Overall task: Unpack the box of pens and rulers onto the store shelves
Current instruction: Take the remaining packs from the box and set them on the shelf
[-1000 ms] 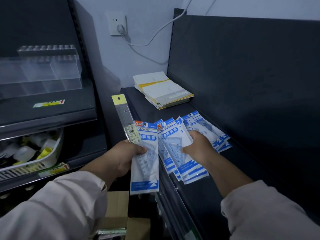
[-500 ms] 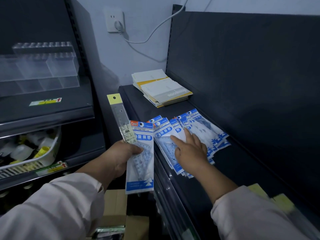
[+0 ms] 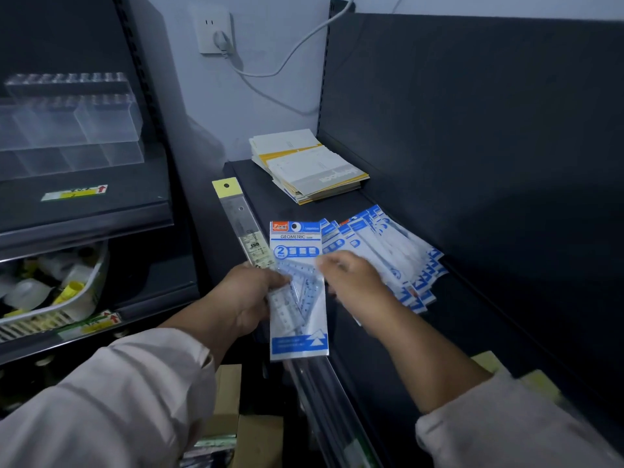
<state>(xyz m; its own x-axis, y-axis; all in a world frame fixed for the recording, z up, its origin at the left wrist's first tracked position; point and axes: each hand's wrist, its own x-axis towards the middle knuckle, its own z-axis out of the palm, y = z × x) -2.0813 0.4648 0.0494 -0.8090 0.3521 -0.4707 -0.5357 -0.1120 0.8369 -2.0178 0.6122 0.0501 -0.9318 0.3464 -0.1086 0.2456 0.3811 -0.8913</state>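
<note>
My left hand (image 3: 248, 297) grips a blue-and-white geometric ruler pack (image 3: 299, 332) together with a long steel ruler (image 3: 241, 224) in a sleeve with a yellow header. My right hand (image 3: 356, 285) reaches across and pinches the upper right edge of that same pack. Several more of these ruler packs (image 3: 395, 251) lie fanned out on the dark shelf (image 3: 472, 332) just right of my hands. The cardboard box (image 3: 233, 396) sits on the floor below, mostly hidden by my left sleeve.
A stack of white and yellow paper pads (image 3: 309, 167) lies at the shelf's back left corner. Left shelving holds clear acrylic organisers (image 3: 71, 126) and a basket of small items (image 3: 50, 288). A wall socket (image 3: 216, 32) with a white cable is behind.
My right hand left the fanned packs on the shelf and moved left to the pack in my left hand. The left hand stayed about where it was.
</note>
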